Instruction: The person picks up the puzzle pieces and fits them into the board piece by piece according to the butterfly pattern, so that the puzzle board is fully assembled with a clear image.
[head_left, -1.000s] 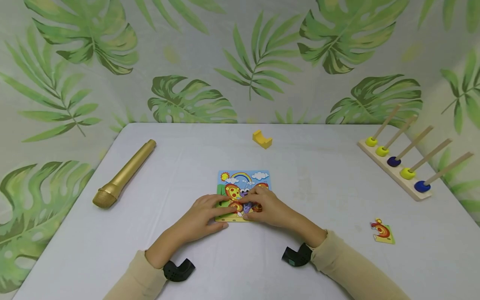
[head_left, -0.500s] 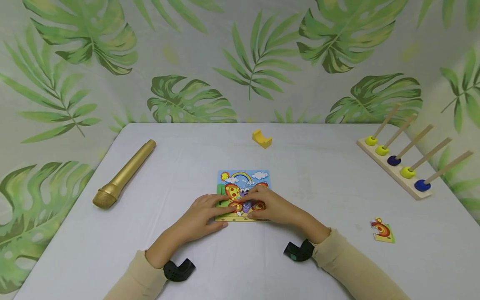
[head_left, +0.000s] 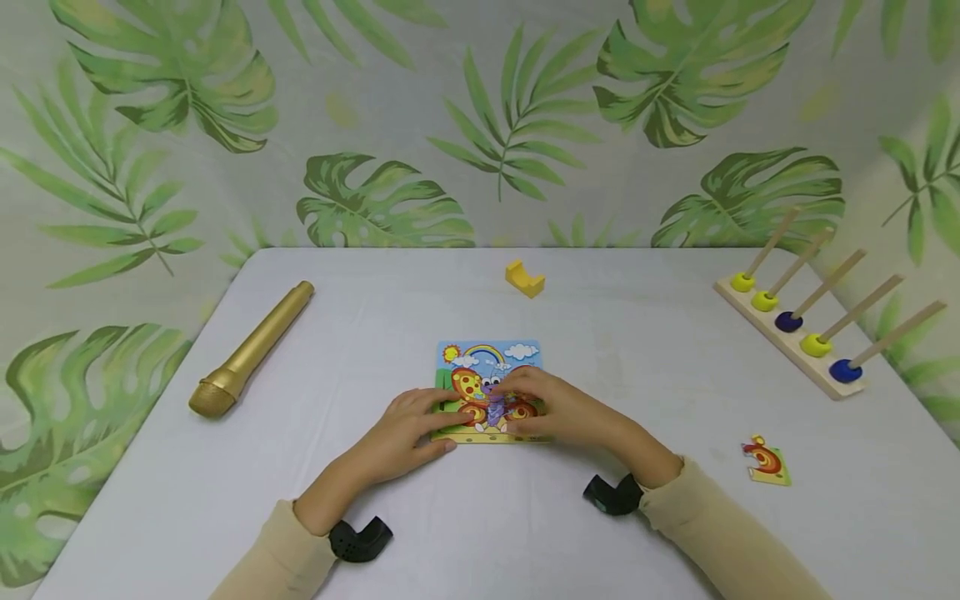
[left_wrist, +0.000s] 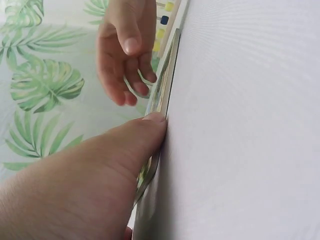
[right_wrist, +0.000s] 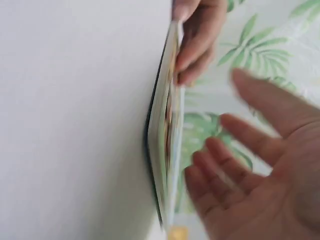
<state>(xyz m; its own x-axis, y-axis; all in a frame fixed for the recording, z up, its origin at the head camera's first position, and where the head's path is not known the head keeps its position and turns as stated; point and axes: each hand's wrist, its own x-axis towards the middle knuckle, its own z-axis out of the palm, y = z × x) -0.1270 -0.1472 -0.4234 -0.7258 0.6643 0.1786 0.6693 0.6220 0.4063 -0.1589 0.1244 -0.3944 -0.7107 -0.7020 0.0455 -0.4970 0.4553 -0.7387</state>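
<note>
A square jigsaw puzzle (head_left: 491,410) with a butterfly picture lies flat on the table in the head view. My left hand (head_left: 400,435) rests on its left side, fingers stretched over the picture. In the left wrist view its thumb (left_wrist: 145,131) lies at the puzzle's edge. My right hand (head_left: 570,410) hovers over the right side of the puzzle, covering part of the wing. Its fingers (right_wrist: 220,172) are loosely spread and hold nothing in the right wrist view, a gap between them and the puzzle.
One loose puzzle piece (head_left: 767,461) lies at the right. A wooden peg stand (head_left: 795,337) with yellow and blue beads stands at the back right. A golden microphone (head_left: 251,348) lies at the left, and a yellow U-shaped block (head_left: 525,279) sits behind the puzzle.
My right hand has lifted and drawn back to the right, uncovering more of the butterfly's body and lower right wing. My left hand has stayed in place.
</note>
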